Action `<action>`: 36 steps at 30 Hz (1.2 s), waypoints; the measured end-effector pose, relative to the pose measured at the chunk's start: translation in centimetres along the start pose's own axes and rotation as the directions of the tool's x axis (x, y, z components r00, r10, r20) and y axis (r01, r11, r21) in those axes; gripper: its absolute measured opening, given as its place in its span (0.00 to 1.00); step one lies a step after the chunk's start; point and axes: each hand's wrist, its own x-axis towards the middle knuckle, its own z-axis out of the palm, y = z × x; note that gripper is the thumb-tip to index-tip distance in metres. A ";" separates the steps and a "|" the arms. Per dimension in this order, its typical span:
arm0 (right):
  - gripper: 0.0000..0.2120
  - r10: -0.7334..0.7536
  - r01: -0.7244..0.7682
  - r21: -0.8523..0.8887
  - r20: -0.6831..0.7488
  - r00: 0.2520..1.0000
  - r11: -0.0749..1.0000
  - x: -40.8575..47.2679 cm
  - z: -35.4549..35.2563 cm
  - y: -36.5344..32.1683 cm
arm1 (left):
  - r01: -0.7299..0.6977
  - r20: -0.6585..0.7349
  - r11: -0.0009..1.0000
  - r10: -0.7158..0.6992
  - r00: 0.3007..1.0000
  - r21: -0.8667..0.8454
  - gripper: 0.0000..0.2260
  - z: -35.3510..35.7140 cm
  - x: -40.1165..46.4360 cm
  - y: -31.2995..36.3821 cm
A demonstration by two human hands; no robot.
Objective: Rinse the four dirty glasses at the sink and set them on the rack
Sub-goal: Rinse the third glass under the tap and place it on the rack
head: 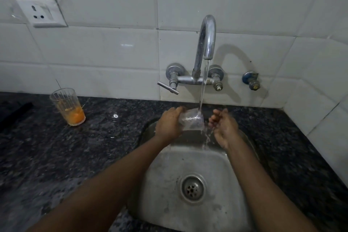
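Note:
My left hand grips a clear glass held on its side above the steel sink, its mouth turned to the right. Water from the chrome tap falls onto the glass and spills off into the basin. To the right of the glass, my right hand hovers with loosely curled fingers, wet, holding nothing. On the dark granite counter at the left stands a second clear glass, upright, with orange residue in its bottom. No rack is in view.
The tap's lever handle sticks out at the left of the wall mixer; a small blue-collared valve is further right. A wall socket sits on the white tiles at upper left. A drain lies in the basin's middle.

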 end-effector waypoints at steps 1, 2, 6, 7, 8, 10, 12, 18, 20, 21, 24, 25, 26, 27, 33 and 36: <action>0.20 0.088 -0.086 0.079 -0.022 0.996 0.993 0.5 0.2 1.1 | -0.046 -0.006 0.995 0.047 0.999 0.090 0.28 -0.4 -0.2 0.4; 0.21 0.167 -0.163 0.150 -0.014 0.986 0.975 0.9 0.5 2.2 | -0.099 -0.009 0.979 0.102 0.995 0.178 0.28 -0.8 -0.4 0.7; 0.17 0.244 -0.259 0.179 0.101 0.964 0.949 0.7 1.3 3.9 | -0.257 -0.018 0.870 0.291 0.957 0.422 0.28 -1.8 -1.1 1.3; 0.16 0.248 -0.264 0.177 0.107 0.963 0.948 0.5 1.4 4.2 | -0.250 -0.029 0.872 0.289 0.957 0.421 0.27 -2.0 -1.4 1.1; 0.15 0.275 -0.294 0.205 0.117 0.954 0.934 0.3 1.3 4.7 | -0.219 -0.038 0.892 0.254 0.967 0.395 0.27 -2.3 -1.7 0.9; 0.11 0.353 -0.378 0.313 0.137 0.926 0.871 0.2 0.9 5.4 | -0.087 -0.055 0.960 0.105 0.993 0.266 0.26 -2.6 -2.4 0.5; 0.07 0.383 -0.414 0.410 0.160 0.910 0.813 0.9 0.3 5.4 | 0.102 -0.055 0.994 -0.099 0.994 0.050 0.24 -2.7 -2.9 0.1; 0.15 0.249 -0.287 0.036 0.401 0.881 0.957 -0.9 1.7 -0.1 | 0.607 0.400 0.482 -0.468 0.788 -0.632 0.17 -0.5 -3.3 1.0; 0.10 0.151 0.014 -0.405 0.372 0.916 0.914 -1.6 2.6 -0.9 | 0.652 0.515 0.334 -0.415 0.750 -0.681 0.23 0.2 -3.2 2.4; 0.08 0.018 0.176 -0.577 0.314 0.949 0.797 -1.6 2.7 -0.9 | 0.665 0.569 0.254 -0.361 0.739 -0.702 0.26 0.4 -3.0 3.1; 0.10 -0.397 0.414 -0.738 0.214 0.893 0.533 -1.3 2.0 0.0 | 0.695 0.678 0.051 -0.180 0.712 -0.717 0.29 1.1 -3.2 4.4; 0.14 -0.459 0.447 -0.741 0.211 0.863 0.501 -1.1 1.5 0.3 | 0.691 0.686 0.018 -0.104 0.720 -0.723 0.29 1.2 -3.4 4.5; 0.15 -0.481 0.461 -0.759 0.224 0.848 0.460 -1.1 1.2 0.4 | 0.679 0.680 -0.028 -0.028 0.733 -0.733 0.29 1.5 -3.5 4.4; 0.15 -0.479 0.490 -0.761 0.271 0.835 0.424 -1.2 0.9 0.3 | 0.667 0.665 -0.084 0.051 0.745 -0.741 0.28 1.5 -3.7 4.2; 0.17 -0.444 0.467 -0.863 0.348 0.826 0.194 -2.7 2.9 -1.8 | 0.405 0.439 0.395 -0.006 0.898 -0.824 0.19 0.4 -2.9 3.3; 0.16 -0.513 0.355 -0.930 0.262 0.818 0.091 -3.6 5.6 -1.8 | 0.089 -0.026 0.937 -0.104 0.994 -0.337 0.23 0.5 -2.4 4.0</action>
